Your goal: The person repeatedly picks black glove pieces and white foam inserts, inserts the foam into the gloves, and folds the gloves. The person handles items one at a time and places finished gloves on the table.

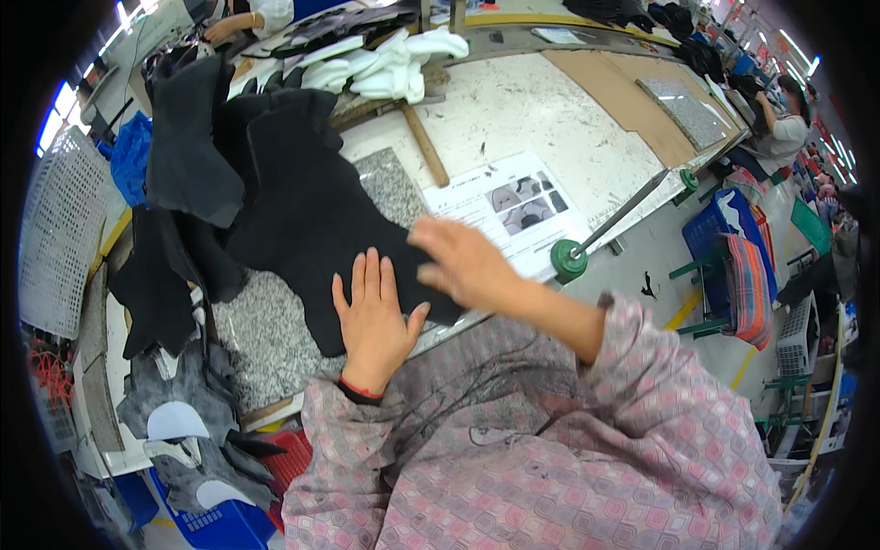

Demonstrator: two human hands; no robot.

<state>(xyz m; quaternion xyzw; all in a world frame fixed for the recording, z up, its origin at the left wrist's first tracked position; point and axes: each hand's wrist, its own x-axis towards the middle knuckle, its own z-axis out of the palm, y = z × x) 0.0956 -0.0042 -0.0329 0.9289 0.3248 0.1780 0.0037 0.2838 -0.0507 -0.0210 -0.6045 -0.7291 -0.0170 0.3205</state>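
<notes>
A large black fabric piece point(307, 197) with a cut, curved outline lies over a speckled granite slab point(261, 321). My left hand point(376, 316) rests flat on its near part, fingers stretched out. Slightly blurred, my right hand point(467, 261) hovers at or just above the right edge of the piece, thumb and fingers apart, nothing visible between them. Whether it touches the fabric I cannot tell. More black pieces point(188, 147) are heaped at the left and hang over the table's side.
A wooden-handled tool point(426, 147) and a printed sheet point(458, 202) lie beyond my hands. A metal rod with a green base point(568, 261) stands at the table's right edge. White pieces point(394, 69) are piled at the back. Grey pieces point(174, 390) hang lower left above a blue crate point(215, 527).
</notes>
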